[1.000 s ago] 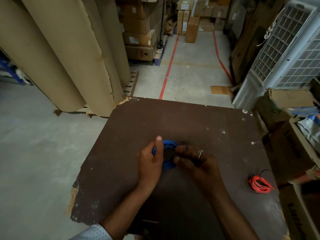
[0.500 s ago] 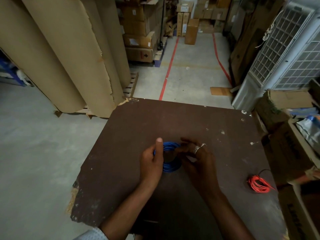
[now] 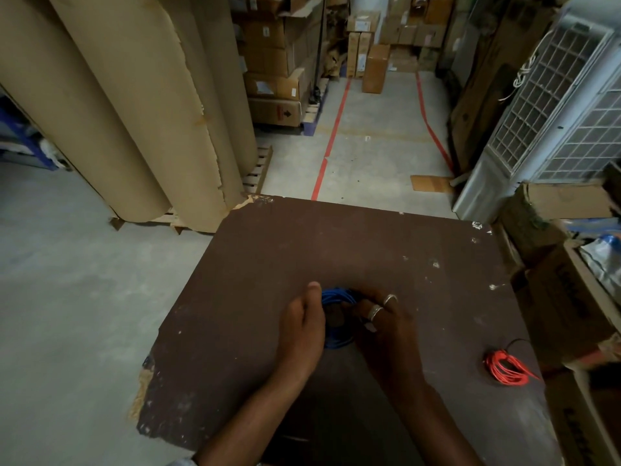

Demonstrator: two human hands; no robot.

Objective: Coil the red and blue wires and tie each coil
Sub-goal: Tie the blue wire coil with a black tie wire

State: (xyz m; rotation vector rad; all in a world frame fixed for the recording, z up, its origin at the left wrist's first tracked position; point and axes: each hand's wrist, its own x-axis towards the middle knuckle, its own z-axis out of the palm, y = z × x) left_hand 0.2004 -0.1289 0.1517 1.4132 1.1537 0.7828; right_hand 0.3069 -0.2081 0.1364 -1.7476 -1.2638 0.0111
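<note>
Left grip (image 3: 302,334) clasps the blue wire coil (image 3: 336,317) at lower centre of the frame above the brown desk (image 3: 336,250), right grip (image 3: 386,331) pinching its other side, red wire coil (image 3: 505,366) lying at lower right.

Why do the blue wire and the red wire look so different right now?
The blue wire is held between the left hand and the right hand; the red wire lies alone on the table, touched by nobody. The blue wire sits mid-table, the red wire near the right edge. The hands partly hide the blue one; the red shows fully. Both are coiled.
</note>
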